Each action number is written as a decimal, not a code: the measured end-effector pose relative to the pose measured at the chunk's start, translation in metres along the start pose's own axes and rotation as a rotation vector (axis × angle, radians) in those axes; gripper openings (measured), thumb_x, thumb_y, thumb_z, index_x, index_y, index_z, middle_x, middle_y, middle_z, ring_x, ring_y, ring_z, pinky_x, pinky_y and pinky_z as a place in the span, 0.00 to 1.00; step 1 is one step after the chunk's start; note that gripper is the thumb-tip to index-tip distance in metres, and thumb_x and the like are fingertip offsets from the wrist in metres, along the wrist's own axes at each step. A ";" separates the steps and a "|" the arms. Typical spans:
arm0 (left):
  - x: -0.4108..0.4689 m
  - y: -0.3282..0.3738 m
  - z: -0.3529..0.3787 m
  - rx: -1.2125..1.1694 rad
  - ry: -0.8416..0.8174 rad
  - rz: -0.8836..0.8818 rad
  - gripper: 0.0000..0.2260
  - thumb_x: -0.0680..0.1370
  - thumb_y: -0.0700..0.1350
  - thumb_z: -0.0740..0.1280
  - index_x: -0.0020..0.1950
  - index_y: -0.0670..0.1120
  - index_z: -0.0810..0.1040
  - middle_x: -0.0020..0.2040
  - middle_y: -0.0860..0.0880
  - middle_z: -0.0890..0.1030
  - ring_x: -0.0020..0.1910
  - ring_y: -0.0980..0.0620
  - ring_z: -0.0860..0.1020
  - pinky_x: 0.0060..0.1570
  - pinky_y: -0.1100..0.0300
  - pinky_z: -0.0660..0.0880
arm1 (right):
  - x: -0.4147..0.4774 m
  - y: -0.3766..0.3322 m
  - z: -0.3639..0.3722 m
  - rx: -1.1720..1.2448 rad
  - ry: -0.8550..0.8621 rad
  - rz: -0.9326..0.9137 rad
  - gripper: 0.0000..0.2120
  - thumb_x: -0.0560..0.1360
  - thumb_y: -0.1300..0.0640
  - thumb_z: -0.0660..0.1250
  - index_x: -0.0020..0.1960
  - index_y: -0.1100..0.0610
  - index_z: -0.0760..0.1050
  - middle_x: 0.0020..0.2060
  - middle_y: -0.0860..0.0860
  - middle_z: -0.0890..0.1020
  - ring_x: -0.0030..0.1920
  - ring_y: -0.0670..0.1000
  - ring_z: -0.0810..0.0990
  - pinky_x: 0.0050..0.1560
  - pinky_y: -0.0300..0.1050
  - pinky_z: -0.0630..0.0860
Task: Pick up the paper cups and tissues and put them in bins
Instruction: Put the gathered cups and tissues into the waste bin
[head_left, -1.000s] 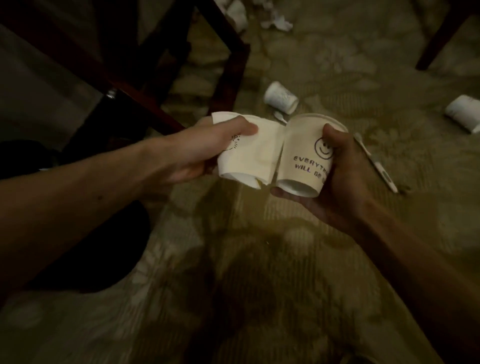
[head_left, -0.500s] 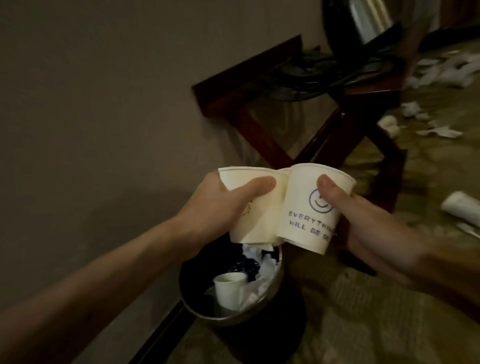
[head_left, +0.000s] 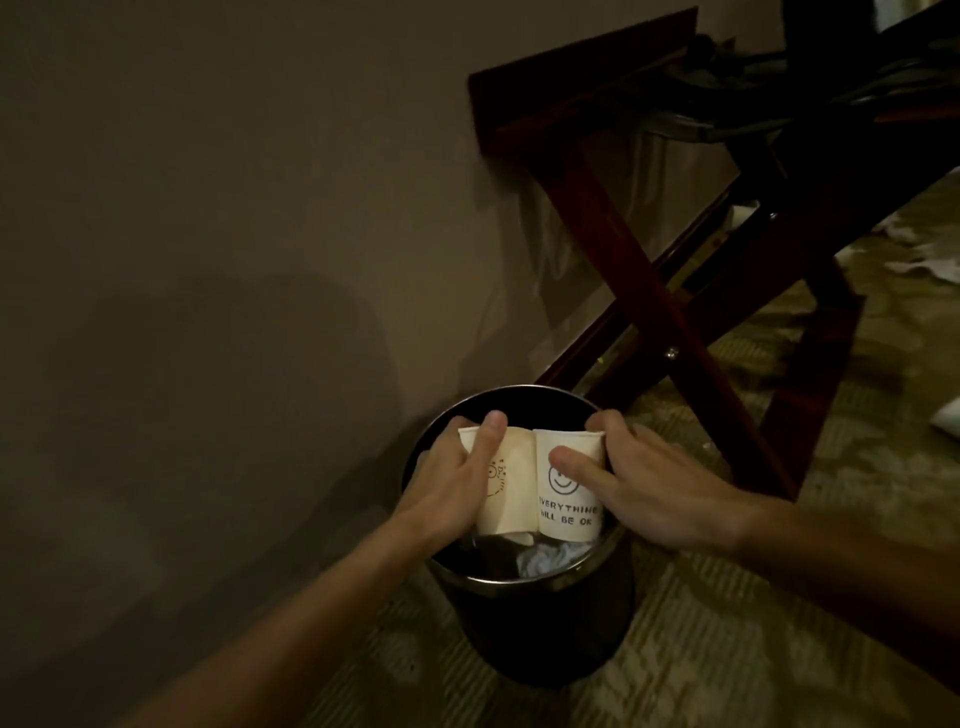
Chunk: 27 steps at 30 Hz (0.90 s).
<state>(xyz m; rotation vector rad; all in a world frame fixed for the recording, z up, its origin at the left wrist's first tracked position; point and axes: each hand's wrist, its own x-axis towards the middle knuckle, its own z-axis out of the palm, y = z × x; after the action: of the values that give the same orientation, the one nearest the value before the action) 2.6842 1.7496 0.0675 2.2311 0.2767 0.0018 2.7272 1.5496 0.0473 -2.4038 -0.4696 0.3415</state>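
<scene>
Right paper cup (head_left: 569, 506), upper line: "EVERYTHING", in dark block capitals across the white wall of the cup.
Right paper cup, lower line: "ILL BE OK" is plain to read. The first letter sits at the cup's left edge and is hard to make out, so it reads as "WILL BE OK".
Right paper cup, sign: a smiley face, a drawn circle with two eyes and a curved mouth, above the words and just under the thumb of the right hand (head_left: 660, 493).
Left paper cup (head_left: 511, 488), print: a faint round drawing with small marks, half covered by the thumb of the left hand (head_left: 457, 483); no letters legible.
</scene>
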 end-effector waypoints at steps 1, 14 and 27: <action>0.004 -0.005 0.003 0.020 -0.005 -0.004 0.23 0.78 0.67 0.53 0.56 0.52 0.76 0.47 0.52 0.82 0.47 0.54 0.81 0.51 0.49 0.79 | 0.000 0.000 0.003 -0.076 0.019 -0.020 0.37 0.70 0.26 0.51 0.70 0.49 0.61 0.65 0.50 0.71 0.64 0.51 0.71 0.67 0.53 0.69; 0.024 -0.007 -0.023 0.345 -0.010 0.167 0.16 0.79 0.62 0.60 0.52 0.53 0.81 0.41 0.54 0.83 0.40 0.57 0.81 0.41 0.56 0.78 | -0.005 -0.010 -0.014 -0.458 0.174 -0.261 0.37 0.69 0.26 0.55 0.68 0.48 0.67 0.56 0.43 0.73 0.56 0.43 0.68 0.54 0.37 0.66; -0.023 0.134 0.116 0.240 -0.431 0.683 0.20 0.78 0.61 0.61 0.34 0.47 0.74 0.30 0.51 0.76 0.29 0.54 0.75 0.29 0.59 0.70 | -0.147 0.090 -0.099 -0.178 0.230 -0.132 0.09 0.73 0.41 0.63 0.41 0.39 0.63 0.28 0.47 0.74 0.30 0.48 0.75 0.29 0.45 0.70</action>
<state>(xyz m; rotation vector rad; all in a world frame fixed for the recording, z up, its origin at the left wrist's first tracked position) 2.6990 1.5748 0.1004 2.3846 -0.7539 -0.1484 2.6518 1.3688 0.0814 -2.5281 -0.5691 -0.0367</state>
